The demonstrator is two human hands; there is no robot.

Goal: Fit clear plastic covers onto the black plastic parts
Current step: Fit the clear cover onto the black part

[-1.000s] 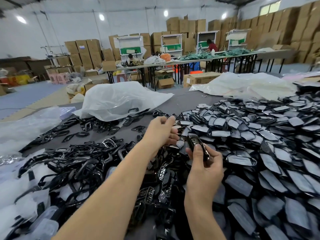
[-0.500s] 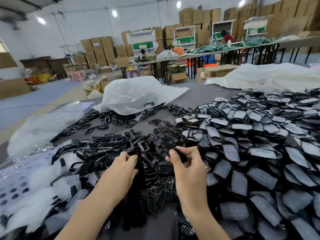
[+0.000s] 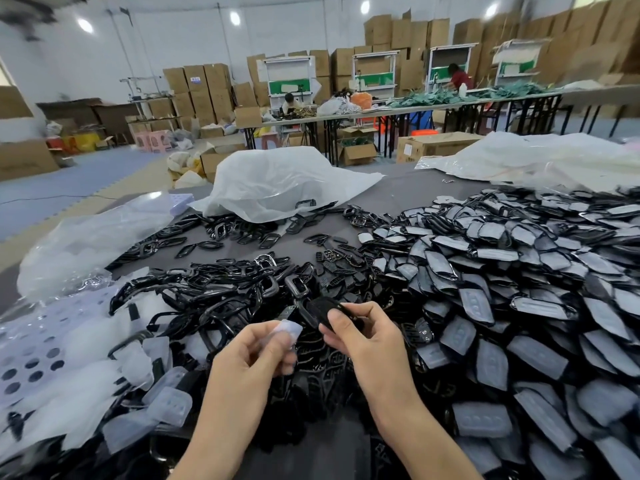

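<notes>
The grey worktop [image 3: 398, 199] carries a large heap of covered parts [image 3: 519, 289] on the right, yet many bare black parts [image 3: 207, 303] and loose clear covers [image 3: 166, 407] lie to the left, so plenty seems left to do. Near centre, the left hand [image 3: 249, 362] pinches a clear cover [image 3: 287, 332] in its fingers, just beside the black part [image 3: 320, 311] pinched by the right hand [image 3: 367, 341]. The two are not yet joined.

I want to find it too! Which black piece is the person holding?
The black part pinched in the right hand, up off the table. All the other black pieces lie loose in piles. The left hand holds a clear cover.
</notes>
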